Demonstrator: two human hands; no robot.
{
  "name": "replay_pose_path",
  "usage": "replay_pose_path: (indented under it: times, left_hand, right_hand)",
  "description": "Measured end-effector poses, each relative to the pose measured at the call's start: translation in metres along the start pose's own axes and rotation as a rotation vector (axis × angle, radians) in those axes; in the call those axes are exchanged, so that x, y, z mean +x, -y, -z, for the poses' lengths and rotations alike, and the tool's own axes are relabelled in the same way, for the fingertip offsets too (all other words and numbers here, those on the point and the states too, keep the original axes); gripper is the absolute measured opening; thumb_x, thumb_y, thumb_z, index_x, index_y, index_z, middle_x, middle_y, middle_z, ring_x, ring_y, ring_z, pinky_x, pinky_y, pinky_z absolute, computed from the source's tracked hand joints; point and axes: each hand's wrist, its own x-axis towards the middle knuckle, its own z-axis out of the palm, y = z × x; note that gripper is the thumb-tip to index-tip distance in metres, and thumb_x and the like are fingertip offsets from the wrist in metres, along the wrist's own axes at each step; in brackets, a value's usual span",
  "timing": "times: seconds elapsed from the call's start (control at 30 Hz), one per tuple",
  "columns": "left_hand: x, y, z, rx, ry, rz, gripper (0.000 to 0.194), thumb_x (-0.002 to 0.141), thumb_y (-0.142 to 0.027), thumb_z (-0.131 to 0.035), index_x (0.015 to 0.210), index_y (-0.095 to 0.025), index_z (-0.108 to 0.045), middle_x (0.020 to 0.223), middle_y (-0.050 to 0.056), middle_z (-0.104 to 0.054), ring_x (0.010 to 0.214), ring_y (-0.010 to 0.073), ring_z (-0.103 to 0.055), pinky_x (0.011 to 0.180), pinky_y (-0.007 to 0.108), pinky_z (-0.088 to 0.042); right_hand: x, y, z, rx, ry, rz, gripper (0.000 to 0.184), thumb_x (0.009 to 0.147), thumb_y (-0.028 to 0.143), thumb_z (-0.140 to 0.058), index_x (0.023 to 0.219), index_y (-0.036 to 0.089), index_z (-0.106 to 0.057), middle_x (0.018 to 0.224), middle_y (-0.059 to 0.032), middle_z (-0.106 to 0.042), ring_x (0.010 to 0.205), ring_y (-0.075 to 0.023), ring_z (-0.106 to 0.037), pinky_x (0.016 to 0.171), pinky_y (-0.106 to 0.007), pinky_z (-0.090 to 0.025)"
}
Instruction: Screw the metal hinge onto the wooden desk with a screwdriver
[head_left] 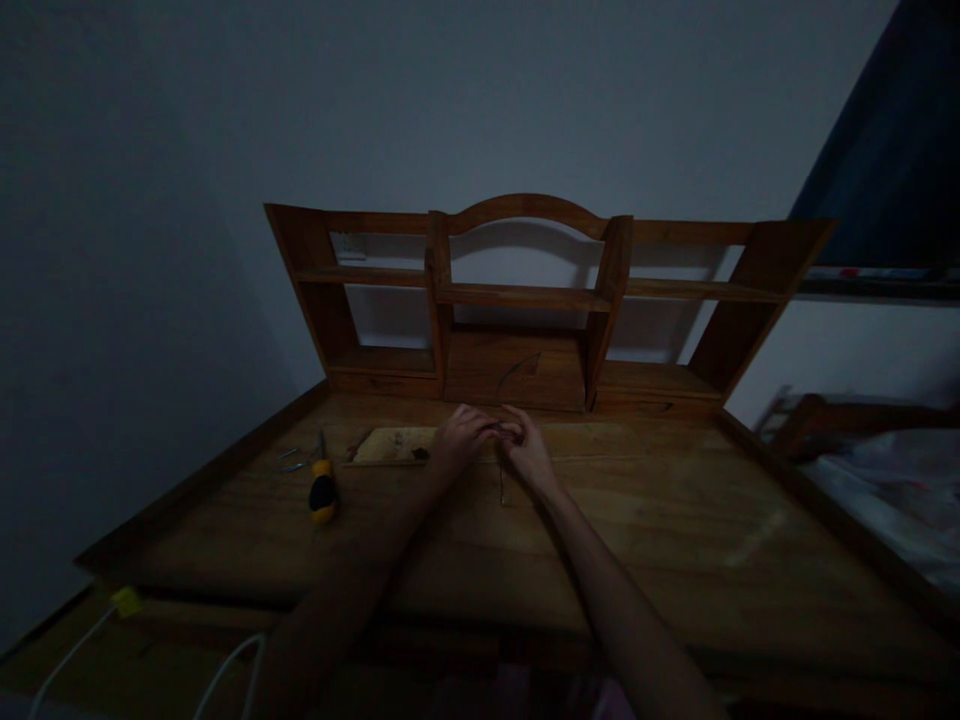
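My left hand (459, 440) and my right hand (527, 450) meet at the far middle of a wooden desk (660, 520). Their fingers are pinched together around something small and dark, with a thin wire-like strand (501, 482) hanging down from between them. The dim light hides what the item is. A yellow and black screwdriver (322, 490) lies on the desk to the left of my left hand. A light flat board (391, 445) lies just left of my left hand.
A wooden shelf unit (525, 295) stands along the back of the desk against a pale wall. Small metal pieces (289, 460) lie near the screwdriver. White cables (225, 670) run at the lower left. A bed (885, 480) is on the right.
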Motion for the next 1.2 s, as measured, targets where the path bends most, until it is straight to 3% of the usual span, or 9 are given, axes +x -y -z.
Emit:
replay_pose_path:
  times: [0.27, 0.5, 0.7, 0.9, 1.0, 1.2]
  left_hand:
    - [0.0, -0.003, 0.004, 0.015, 0.048, 0.013, 0.015, 0.097, -0.025, -0.061, 0.105, -0.022, -0.073, 0.103, 0.005, -0.073, 0.1, 0.0221, -0.062, 0.089, 0.036, -0.053]
    - [-0.002, -0.003, 0.001, 0.004, 0.026, 0.114, 0.017, 0.099, -0.027, -0.057, 0.103, -0.021, -0.072, 0.1, 0.005, -0.073, 0.093, 0.0199, -0.067, 0.085, 0.032, -0.054]
    - [-0.003, -0.005, 0.001, -0.141, 0.021, 0.123, 0.028, 0.101, -0.02, -0.047, 0.116, -0.021, -0.07, 0.111, 0.006, -0.073, 0.101, 0.0198, -0.069, 0.092, 0.032, -0.055]
    - [-0.005, -0.001, -0.005, -0.184, 0.034, 0.106, 0.047, 0.097, -0.01, -0.04, 0.138, -0.024, -0.059, 0.116, 0.007, -0.069, 0.105, 0.0195, -0.066, 0.094, 0.033, -0.055]
    - [-0.004, -0.001, -0.007, -0.206, 0.036, 0.117, 0.041, 0.1, -0.015, -0.042, 0.136, -0.023, -0.059, 0.115, 0.007, -0.07, 0.104, 0.0197, -0.067, 0.093, 0.033, -0.055]
    - [0.001, -0.012, -0.001, -0.255, 0.047, 0.138, 0.021, 0.1, -0.026, -0.052, 0.114, -0.021, -0.067, 0.113, 0.006, -0.07, 0.106, 0.0206, -0.067, 0.097, 0.033, -0.053]
  right_hand:
    - [0.003, -0.005, -0.003, 0.022, -0.032, -0.055, 0.06, 0.071, 0.018, -0.063, 0.129, 0.022, -0.049, 0.098, -0.0045, -0.072, 0.085, -0.0162, -0.073, 0.083, -0.033, -0.057]
    - [0.0, 0.003, -0.001, -0.057, -0.062, -0.027, 0.033, 0.074, 0.019, -0.062, 0.107, 0.02, -0.065, 0.098, -0.0056, -0.074, 0.084, -0.0164, -0.071, 0.082, -0.033, -0.056]
    - [-0.002, 0.012, 0.0, -0.105, -0.119, 0.011, 0.024, 0.08, 0.032, -0.064, 0.1, 0.02, -0.071, 0.092, -0.0058, -0.075, 0.084, -0.0192, -0.07, 0.082, -0.034, -0.055]
    - [-0.001, 0.008, 0.004, -0.112, -0.186, -0.004, 0.023, 0.08, 0.038, -0.065, 0.089, 0.019, -0.072, 0.083, -0.0069, -0.075, 0.074, -0.0207, -0.069, 0.071, -0.033, -0.054]
    - [0.0, 0.005, 0.003, -0.091, -0.174, -0.015, 0.023, 0.079, 0.04, -0.067, 0.088, 0.019, -0.072, 0.08, -0.006, -0.074, 0.072, -0.0206, -0.068, 0.068, -0.032, -0.053]
    - [0.001, 0.006, 0.002, -0.024, -0.176, -0.044, 0.025, 0.075, 0.042, -0.072, 0.084, 0.019, -0.07, 0.076, -0.0045, -0.072, 0.068, -0.0184, -0.065, 0.065, -0.029, -0.05]
